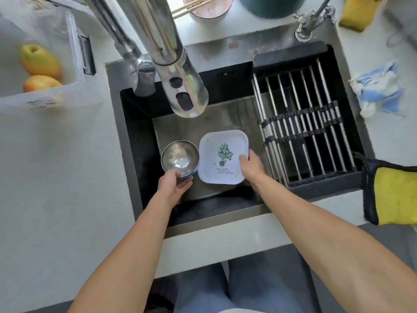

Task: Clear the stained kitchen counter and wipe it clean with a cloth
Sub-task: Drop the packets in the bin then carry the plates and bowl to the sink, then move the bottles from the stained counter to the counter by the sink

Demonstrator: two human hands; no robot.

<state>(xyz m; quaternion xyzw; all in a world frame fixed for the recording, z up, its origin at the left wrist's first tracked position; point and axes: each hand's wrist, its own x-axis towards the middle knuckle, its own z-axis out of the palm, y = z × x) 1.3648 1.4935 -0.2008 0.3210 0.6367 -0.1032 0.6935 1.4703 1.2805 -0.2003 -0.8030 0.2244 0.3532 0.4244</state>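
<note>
Head view: both arms reach down into the sink (144, 141), the one landmark here; everything below is placed from it.
Left hand (172, 182): its grip is curled round the near rim of a steel bowl (180, 158), held low at the sink's left side.
Right hand (251, 164): thumb over the right edge of a white square plate (222, 157), fingers hidden beneath, so the grip is clamped on it. Plate and bowl sit side by side; I cannot tell whether they touch.
Cloth: a yellow cloth (393, 197) hangs over the bench (56, 177) edge right of the sink, untouched. A crumpled blue-and-white rag (379, 91) lies further back on that side.
Progress: clearing looks nearly done, with the dishes going into the sink. Wiping seems not yet begun.
Left to do: let go of the dishes, fetch the cloth, wipe the bench.
Still on the bench: a clear tub of fruit (40, 64) left of the sink; a cup with chopsticks (207, 6) behind it.
Room: the tap (178, 71) hangs over the sink's middle, so hands should come out low and toward the person. A drying rack (302, 123) fills the sink's right part.
</note>
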